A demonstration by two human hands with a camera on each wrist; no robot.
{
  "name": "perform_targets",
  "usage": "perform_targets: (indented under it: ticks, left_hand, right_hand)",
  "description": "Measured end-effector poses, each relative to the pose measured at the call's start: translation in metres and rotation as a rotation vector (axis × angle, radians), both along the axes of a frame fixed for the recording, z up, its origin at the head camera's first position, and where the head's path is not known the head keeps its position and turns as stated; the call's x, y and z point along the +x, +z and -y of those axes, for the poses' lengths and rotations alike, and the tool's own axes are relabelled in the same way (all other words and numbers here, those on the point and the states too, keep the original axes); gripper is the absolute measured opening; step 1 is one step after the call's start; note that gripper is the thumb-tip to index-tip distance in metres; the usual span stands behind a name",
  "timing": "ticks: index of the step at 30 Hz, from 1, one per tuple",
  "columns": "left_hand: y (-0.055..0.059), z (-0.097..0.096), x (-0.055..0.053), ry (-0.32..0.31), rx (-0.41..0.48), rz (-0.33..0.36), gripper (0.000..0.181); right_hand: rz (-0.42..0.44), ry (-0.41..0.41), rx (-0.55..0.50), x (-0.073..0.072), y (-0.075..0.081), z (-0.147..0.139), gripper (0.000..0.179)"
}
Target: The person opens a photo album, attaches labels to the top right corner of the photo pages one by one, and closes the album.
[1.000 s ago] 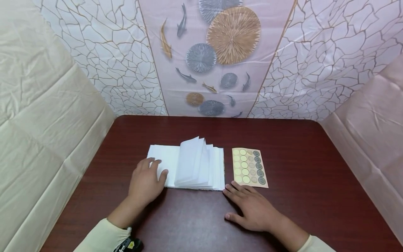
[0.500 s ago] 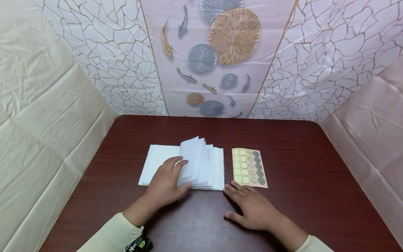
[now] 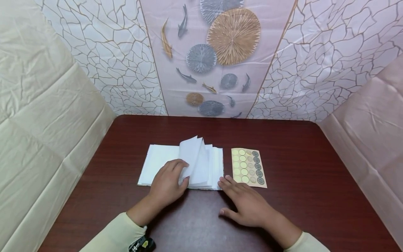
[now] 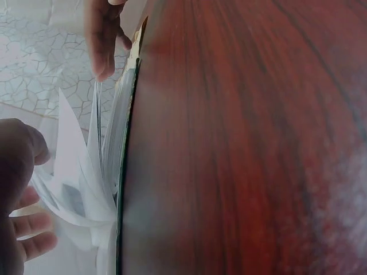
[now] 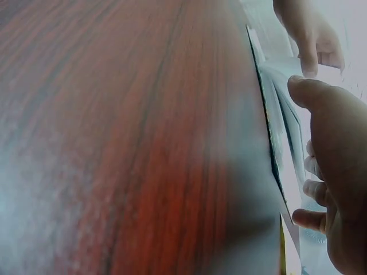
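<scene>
Glossy reddish-brown table (image 3: pixel 292 157); fish-printed backdrop (image 3: pixel 220 59); cream cloth (image 3: pixel 47 115) left, pinkish cloth (image 3: pixel 371 129) right.

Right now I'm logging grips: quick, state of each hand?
Left hand: open, thumb and fingers apart beside raised white paper pages.
Right hand: open, holding nothing.

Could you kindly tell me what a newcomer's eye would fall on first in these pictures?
Probably the open notebook in the middle of the dark red table, its white pages standing up with the left hand at them. Next might come the sheet of coin-like circles just to its right. Behind the table, a large brown disc stands out among printed fish on the backdrop.
</scene>
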State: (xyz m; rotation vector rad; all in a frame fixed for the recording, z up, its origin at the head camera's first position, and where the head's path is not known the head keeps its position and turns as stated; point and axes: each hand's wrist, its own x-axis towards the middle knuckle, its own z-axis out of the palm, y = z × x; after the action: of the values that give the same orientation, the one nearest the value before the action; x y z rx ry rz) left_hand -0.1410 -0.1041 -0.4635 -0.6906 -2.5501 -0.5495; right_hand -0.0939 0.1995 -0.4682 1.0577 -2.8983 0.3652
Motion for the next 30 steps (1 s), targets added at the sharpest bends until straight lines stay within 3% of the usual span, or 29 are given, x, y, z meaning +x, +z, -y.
perform_targets:
  ticks: [19,30]
  left_hand:
    - [0.000,0.017,0.002,0.066,0.148,-0.079,0.026]
    - [-0.002,0.029,0.004,0.155,0.189,-0.100,0.027]
  right_hand:
    - [-0.011,0.040,0.059,-0.005,-0.009,0.009,0.075]
    - [0.000,0.030,0.073,-0.006,-0.012,0.010,0.075]
